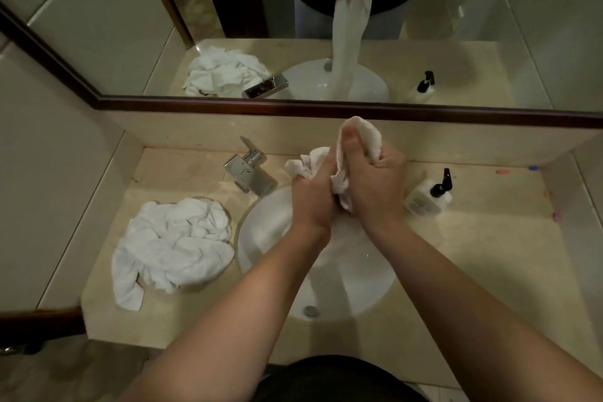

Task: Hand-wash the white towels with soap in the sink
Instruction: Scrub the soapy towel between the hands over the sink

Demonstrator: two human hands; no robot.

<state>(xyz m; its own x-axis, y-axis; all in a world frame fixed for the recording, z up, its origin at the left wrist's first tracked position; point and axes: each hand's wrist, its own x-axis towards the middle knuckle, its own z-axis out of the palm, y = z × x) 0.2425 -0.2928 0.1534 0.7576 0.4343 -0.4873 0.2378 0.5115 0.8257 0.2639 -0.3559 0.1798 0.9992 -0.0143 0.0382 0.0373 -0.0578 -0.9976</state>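
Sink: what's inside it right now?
The sink holds the hanging tail of the towel gripped by both hands, plus the drain. Arms cover part of the basin; water level can't be told.

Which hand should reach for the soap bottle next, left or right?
Probably the right hand: the soap bottle stands just beside it on the counter. The left hand would have to cross over. Both now grip the towel.

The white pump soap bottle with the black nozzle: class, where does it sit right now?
In the head view, the white pump soap bottle stands on the beige counter, right of the white sink basin, just beyond the right hand.
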